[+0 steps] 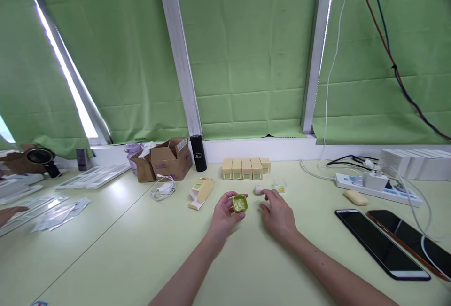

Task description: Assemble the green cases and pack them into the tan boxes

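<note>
My left hand [225,214] holds a small green square container [240,203], its open top facing the camera, with something pale inside. To its right, my right hand [278,214] has its fingertips at a small white piece [258,190] on the table; its fingers are apart and nothing shows between them. A small clear item with a yellow part [279,186] lies just beyond that hand. An opened beige carton [201,192] rests left of my left hand. Several small beige boxes [246,168] stand in a row farther back.
A cardboard box [171,159], black cylinder [198,153] and coiled white cable [163,188] stand or lie back left. Power strip [378,188], beige case [356,197] and two phones, one black [382,242], lie right. Another person's hand [12,214] shows far left near trays.
</note>
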`<state>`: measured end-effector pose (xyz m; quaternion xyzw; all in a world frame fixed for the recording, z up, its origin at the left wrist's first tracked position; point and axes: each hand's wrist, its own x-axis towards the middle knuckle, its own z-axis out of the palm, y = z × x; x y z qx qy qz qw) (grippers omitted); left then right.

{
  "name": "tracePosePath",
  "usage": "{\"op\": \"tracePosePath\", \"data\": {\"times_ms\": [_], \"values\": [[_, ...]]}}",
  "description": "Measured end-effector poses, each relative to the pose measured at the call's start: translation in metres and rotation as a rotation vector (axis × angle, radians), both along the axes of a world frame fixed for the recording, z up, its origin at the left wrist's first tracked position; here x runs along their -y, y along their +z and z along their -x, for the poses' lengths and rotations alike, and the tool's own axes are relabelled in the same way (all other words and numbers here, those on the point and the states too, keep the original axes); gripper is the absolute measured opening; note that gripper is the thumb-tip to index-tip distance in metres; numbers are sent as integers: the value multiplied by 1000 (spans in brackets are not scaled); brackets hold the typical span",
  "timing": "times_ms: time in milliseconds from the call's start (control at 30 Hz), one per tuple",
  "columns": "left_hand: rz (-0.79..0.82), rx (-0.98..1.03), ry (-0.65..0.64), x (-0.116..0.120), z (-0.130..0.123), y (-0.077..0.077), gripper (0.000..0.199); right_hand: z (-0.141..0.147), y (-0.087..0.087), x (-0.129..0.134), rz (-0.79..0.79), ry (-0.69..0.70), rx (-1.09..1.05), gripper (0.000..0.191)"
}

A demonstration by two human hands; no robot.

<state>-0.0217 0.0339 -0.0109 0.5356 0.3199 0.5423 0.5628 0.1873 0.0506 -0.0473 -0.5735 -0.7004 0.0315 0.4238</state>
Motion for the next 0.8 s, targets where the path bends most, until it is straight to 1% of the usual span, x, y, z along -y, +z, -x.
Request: {"op": "tracePosePath", "data": {"times_ms": [100, 200, 300, 433, 533, 600, 667, 733, 767, 800], "values": [[-6, -5, 17, -5, 2, -4, 61, 0, 5, -14, -74, -87, 222, 39], [-3, 9, 34, -7, 3, -6, 63, 1, 9, -28, -80, -130, 372, 41], [2, 26, 47, -6, 2, -5, 63, 4, 12, -39, -62, -133, 377, 46], [6, 31, 44, -3, 0, -1, 62, 8, 14, -45, -39, -110, 308, 35], [-4, 26, 42, 0, 0, 2, 60, 9, 15, -44, -24, -87, 199, 31], [-18, 25, 49, 0, 1, 3, 60, 10, 16, -42, -19, -81, 84, 28], [-27, 18, 60, 0, 1, 3, 60, 12, 17, -37, -7, -78, -115, 25], [-32, 5, 79, 0, 1, 3, 59, 16, 19, -31, 23, -46, -383, 33], [-34, -2, 90, 0, 0, 4, 58, 18, 20, -27, 49, -6, -522, 38], [-37, -6, 101, 0, 0, 4, 57, 21, 20, -22, 72, 31, -605, 42]]}}
